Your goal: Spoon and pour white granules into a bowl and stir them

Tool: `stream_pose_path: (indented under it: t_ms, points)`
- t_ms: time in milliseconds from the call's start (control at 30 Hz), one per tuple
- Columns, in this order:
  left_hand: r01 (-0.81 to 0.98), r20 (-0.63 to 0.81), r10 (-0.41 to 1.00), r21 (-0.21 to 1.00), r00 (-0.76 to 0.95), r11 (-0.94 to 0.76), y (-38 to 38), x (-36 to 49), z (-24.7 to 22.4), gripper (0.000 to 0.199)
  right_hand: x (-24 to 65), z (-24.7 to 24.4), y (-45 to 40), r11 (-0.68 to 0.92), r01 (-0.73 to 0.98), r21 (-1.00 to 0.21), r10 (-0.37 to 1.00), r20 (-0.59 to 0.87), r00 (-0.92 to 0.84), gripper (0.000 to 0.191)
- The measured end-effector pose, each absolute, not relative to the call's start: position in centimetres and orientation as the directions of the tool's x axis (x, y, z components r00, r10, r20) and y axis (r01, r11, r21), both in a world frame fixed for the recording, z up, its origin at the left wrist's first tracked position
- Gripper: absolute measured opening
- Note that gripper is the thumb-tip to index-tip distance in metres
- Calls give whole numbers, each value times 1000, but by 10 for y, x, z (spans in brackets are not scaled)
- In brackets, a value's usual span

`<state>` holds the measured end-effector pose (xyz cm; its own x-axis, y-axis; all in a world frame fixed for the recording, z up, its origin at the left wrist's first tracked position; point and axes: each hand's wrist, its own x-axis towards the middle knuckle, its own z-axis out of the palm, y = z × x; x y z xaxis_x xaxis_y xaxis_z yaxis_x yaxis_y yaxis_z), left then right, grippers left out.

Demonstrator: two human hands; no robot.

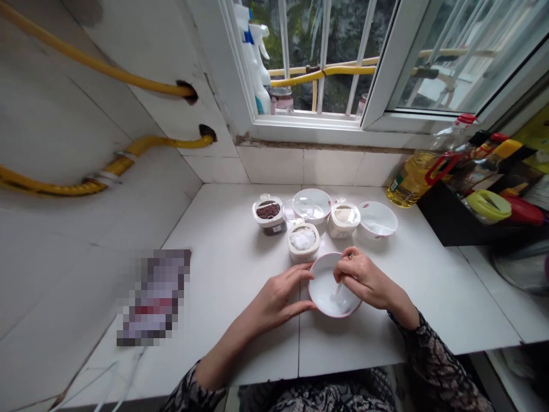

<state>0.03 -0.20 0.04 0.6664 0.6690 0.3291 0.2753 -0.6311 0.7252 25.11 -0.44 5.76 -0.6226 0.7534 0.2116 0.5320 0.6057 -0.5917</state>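
Observation:
A white bowl (pixel 319 286) with a pink rim stands on the counter in front of me. My left hand (pixel 281 294) grips its left side, fingers at the far rim and thumb at the near side. Pinched in my right hand (pixel 360 277) is a small whitish spoon (pixel 338 288), its lower end down inside the bowl. White matter lies at the bottom there; I cannot make out what it is. Just beyond sits an open jar of white granules (pixel 302 239). Behind it are a jar of dark red grains (pixel 269 213) and a jar of pale beige contents (pixel 344 216).
Two more white bowls (pixel 321 197) (pixel 384 220) stand farther back. An oil bottle (pixel 409 177) and a black rack (pixel 446 214) of condiments fill the right corner. A blurred flat item (pixel 160 286) and white cables (pixel 124 380) lie left. Yellow hoses (pixel 158 141) run along the left wall.

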Motion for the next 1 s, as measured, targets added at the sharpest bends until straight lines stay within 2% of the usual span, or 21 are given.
stream_pose_path:
  t_ms: [167, 367, 500, 600, 833, 1000]
  points:
    - [270, 325, 674, 737, 663, -620, -2, 0, 2, 40, 252, 58, -7, 545, 468, -696, 777, 209, -594, 23]
    - [272, 332, 666, 724, 668, -634, -2, 0, 2, 40, 256, 58, -7, 293, 412, -863, 915, 128, -383, 22]
    - [280, 321, 670, 727, 670, -627, -2, 0, 2, 40, 257, 57, -3, 71, 229, -971, 972, 16, -234, 17]
    - [283, 312, 674, 732, 669, -620, -2, 0, 3, 40, 257, 55, 0, -52, 91, -994, 982, -68, -179, 14]
    - [278, 295, 687, 756, 664, -593, -3, 1, 3, 40, 258, 51, 5, -94, 13, -995, 990, -95, -106, 12]
    - [279, 298, 687, 753, 663, -596, -3, 1, 4, 38, 253, 54, 12, -21, -14, -1000, 999, -21, -45, 12]
